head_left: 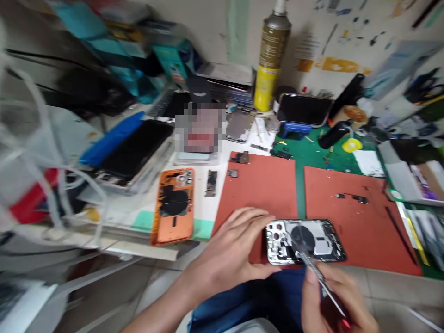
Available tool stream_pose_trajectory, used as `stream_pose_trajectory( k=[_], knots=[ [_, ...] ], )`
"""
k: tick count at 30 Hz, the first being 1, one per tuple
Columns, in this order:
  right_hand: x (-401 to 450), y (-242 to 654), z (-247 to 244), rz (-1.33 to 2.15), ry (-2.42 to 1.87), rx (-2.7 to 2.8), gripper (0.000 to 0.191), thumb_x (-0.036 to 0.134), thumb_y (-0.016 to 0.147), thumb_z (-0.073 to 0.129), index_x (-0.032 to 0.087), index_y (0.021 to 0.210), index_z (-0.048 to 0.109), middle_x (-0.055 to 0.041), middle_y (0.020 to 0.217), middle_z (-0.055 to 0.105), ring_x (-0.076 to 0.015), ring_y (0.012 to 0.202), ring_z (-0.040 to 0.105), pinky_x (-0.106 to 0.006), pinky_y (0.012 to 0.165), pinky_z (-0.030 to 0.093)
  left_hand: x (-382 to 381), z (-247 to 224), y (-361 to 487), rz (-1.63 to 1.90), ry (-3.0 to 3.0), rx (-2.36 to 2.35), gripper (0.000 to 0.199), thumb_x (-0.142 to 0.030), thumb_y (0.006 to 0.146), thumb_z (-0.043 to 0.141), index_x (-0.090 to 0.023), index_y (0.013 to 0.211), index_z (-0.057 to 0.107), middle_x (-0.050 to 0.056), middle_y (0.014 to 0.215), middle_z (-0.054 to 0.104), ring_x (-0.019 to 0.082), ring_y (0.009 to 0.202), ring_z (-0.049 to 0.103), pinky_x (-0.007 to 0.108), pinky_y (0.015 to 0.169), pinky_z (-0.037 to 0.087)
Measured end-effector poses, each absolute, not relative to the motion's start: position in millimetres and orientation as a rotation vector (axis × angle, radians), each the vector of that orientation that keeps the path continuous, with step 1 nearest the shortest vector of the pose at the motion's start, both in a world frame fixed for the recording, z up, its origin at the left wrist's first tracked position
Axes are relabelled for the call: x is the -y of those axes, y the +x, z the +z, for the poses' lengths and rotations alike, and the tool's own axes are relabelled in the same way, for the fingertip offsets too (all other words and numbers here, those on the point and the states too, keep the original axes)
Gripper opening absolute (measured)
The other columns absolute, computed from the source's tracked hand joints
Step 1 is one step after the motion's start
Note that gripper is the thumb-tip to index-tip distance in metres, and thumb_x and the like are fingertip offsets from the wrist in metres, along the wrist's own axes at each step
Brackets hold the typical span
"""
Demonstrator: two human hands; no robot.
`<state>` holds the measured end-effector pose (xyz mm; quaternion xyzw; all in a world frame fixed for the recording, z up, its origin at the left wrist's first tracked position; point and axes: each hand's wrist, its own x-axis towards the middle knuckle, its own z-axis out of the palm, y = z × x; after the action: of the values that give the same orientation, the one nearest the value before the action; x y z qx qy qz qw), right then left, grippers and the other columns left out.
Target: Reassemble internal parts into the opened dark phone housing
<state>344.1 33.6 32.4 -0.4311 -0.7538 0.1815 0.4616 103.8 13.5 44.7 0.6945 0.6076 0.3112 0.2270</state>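
Observation:
An opened phone housing (322, 245), black and silver with a round dark pad inside, lies at the front edge of the reddish mats. My left hand (236, 249) grips its left end, fingers along the top edge and thumb below. My right hand (333, 296) is closed round a thin metal tool (324, 286) with a red end, whose tip meets the inside of the housing near the round pad. Left of the hands, an orange phone back (175, 226) lies beside a small dark circuit board (211, 183).
Small parts lie on the left mat (263, 180) and right mat (326, 185). Behind stand a yellow spray can (268, 69) and a propped phone (305, 109). A large dark-screened device (137, 148) lies left, near white cables (45, 115). An open box (405, 171) sits right.

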Motion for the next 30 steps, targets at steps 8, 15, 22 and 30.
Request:
stream_pose_trajectory(
  k=[8, 15, 22, 30],
  knots=[
    [-49.6, 315.2, 45.3, 0.114, -0.908, 1.908, 0.034, -0.01, 0.087, 0.076, 0.013, 0.11, 0.065, -0.0074, 0.093, 0.076, -0.0191, 0.084, 0.075, -0.033, 0.072, 0.066, -13.4, 38.2, 105.9, 0.943, 1.995, -1.7, 0.075, -0.051, 0.088, 0.088, -0.025, 0.149, 0.052, 0.013, 0.148, 0.068, 0.034, 0.142, 0.061, 0.055, 0.114, 0.058],
    [-44.4, 310.4, 35.8, 0.065, -0.843, 1.938, 0.039, -0.01, 0.086, 0.08, 0.007, 0.118, 0.067, -0.0121, 0.1, 0.077, -0.0217, 0.092, 0.076, -0.037, 0.076, 0.066, -16.0, 36.1, 105.6, 0.974, 2.014, -1.693, 0.069, -0.05, 0.092, 0.084, -0.024, 0.148, 0.052, 0.014, 0.146, 0.069, 0.034, 0.139, 0.063, 0.057, 0.114, 0.058],
    [-46.4, 308.4, 30.2, 0.046, -0.838, 1.928, 0.041, -0.011, 0.084, 0.082, 0.006, 0.118, 0.067, -0.0136, 0.099, 0.078, -0.0222, 0.091, 0.075, -0.037, 0.073, 0.066, -15.4, 35.1, 105.1, 0.974, 2.007, -1.674, 0.069, -0.051, 0.093, 0.083, -0.024, 0.148, 0.051, 0.014, 0.145, 0.068, 0.033, 0.139, 0.063, 0.056, 0.113, 0.059],
    [-45.6, 308.7, 35.1, -0.033, -0.832, 1.999, 0.031, -0.009, 0.085, 0.082, 0.005, 0.11, 0.069, -0.018, 0.1, 0.079, -0.024, 0.092, 0.075, -0.038, 0.075, 0.065, -15.3, 34.2, 104.7, 0.977, 1.99, -1.677, 0.067, -0.053, 0.092, 0.082, -0.024, 0.145, 0.053, 0.013, 0.146, 0.069, 0.034, 0.138, 0.063, 0.055, 0.113, 0.058]
  ],
)
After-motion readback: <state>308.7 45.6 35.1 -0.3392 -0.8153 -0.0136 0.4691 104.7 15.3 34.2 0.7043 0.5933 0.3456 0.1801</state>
